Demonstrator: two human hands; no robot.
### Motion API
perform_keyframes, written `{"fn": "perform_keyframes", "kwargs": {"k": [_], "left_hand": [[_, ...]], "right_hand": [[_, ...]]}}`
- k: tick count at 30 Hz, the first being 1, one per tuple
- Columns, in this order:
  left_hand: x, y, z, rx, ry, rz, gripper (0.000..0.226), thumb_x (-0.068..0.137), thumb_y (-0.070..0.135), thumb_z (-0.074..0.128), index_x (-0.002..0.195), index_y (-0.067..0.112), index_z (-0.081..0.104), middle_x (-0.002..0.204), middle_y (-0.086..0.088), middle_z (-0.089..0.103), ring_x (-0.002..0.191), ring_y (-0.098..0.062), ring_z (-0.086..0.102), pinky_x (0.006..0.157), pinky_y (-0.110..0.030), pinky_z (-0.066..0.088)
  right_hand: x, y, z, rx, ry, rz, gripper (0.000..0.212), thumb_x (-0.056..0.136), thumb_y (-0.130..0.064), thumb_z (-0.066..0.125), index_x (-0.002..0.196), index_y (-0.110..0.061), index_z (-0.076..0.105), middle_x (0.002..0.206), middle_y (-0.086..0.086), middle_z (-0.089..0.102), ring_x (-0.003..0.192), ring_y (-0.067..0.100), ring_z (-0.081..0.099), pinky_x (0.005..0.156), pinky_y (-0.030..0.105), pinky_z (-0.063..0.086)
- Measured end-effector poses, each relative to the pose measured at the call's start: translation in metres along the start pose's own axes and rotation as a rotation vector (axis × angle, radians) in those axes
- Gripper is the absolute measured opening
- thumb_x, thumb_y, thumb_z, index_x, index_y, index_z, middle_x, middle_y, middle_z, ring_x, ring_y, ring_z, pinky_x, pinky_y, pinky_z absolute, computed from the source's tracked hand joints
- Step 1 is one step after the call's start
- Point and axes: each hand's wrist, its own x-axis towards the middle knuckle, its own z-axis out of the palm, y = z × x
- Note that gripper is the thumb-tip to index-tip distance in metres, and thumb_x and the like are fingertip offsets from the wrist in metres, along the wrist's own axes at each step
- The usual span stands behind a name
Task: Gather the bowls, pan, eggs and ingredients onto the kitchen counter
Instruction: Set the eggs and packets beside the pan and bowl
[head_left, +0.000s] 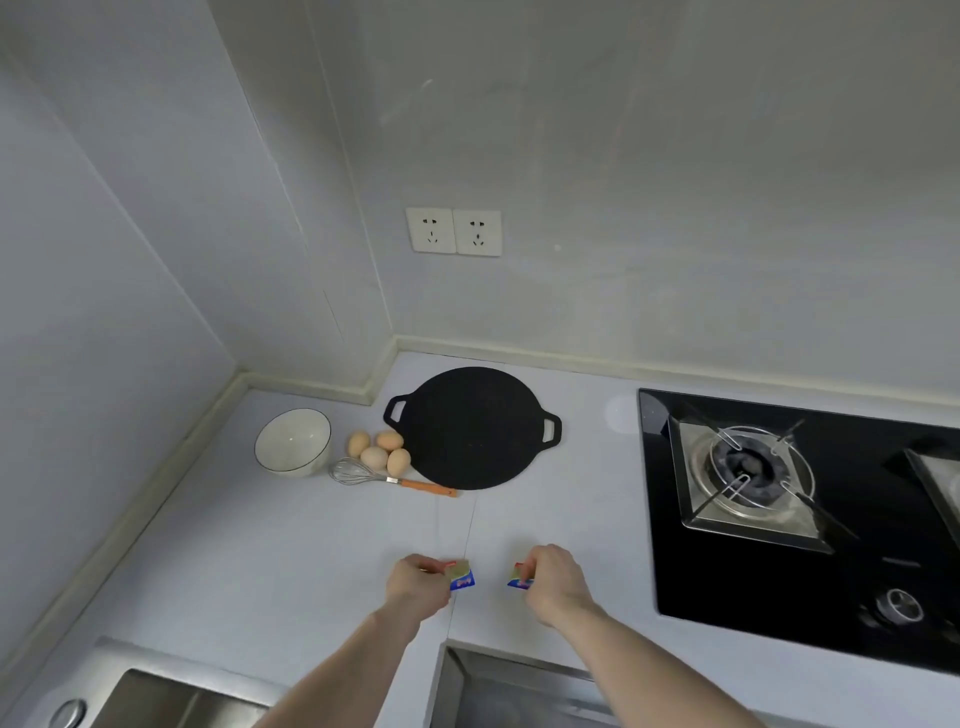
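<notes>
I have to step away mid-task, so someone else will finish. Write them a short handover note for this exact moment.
Hands: the left hand pinches a small packet; the right hand pinches a second small packet. Both are low over the front of the counter; I cannot tell whether the packets touch it.
Already on the counter, toward the back corner: one white bowl, four eggs, a whisk and the black pan.
Left: set both packets down. Only one bowl is in view, so more bowls and any other ingredients may need fetching.
</notes>
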Motion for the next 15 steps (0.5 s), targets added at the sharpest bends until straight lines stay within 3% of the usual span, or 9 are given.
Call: {"fn": "perform_keyframes", "kwargs": {"k": [3,8,12,15], "left_hand": [[0.005,-0.003,-0.004,0.061,-0.027,0.022,0.029,0.077,0.006,0.056,0.099,0.017,0.072,0.091,-0.009,0.074,0.08,-0.025,0.073,0.058,-0.026,0.054],[-0.011,-0.004,-0.006,0.159,-0.048,0.127,0.027,0.085,0.008,0.061,0.105,0.025,0.063,0.108,0.0,0.068,0.089,-0.023,0.069,0.055,-0.022,0.048],[-0.047,-0.005,0.001,0.184,-0.039,0.29,0.04,0.084,-0.004,0.049,0.104,0.028,0.063,0.092,0.001,0.066,0.06,-0.016,0.058,0.046,-0.018,0.044],[-0.073,-0.008,0.015,0.284,-0.096,0.471,0.046,0.082,-0.006,0.042,0.099,0.028,0.067,0.113,0.006,0.063,0.074,-0.014,0.064,0.053,-0.017,0.047]], "right_hand": [[0.004,0.002,0.005,-0.001,0.01,0.016,0.026,0.082,0.002,0.056,0.086,-0.024,0.058,0.118,-0.001,0.063,0.109,0.015,0.064,0.089,0.023,0.052],[-0.001,0.013,0.009,-0.015,0.051,0.051,0.031,0.084,0.001,0.056,0.11,-0.016,0.063,0.118,0.003,0.055,0.102,0.023,0.061,0.082,0.026,0.048],[-0.027,0.021,0.002,0.08,0.088,0.031,0.027,0.085,-0.004,0.057,0.107,-0.02,0.064,0.118,0.001,0.055,0.097,0.023,0.06,0.08,0.024,0.045],[-0.067,0.043,-0.009,0.192,0.148,-0.014,0.028,0.084,-0.007,0.059,0.101,-0.028,0.061,0.119,-0.006,0.054,0.095,0.017,0.063,0.08,0.021,0.048]]}}
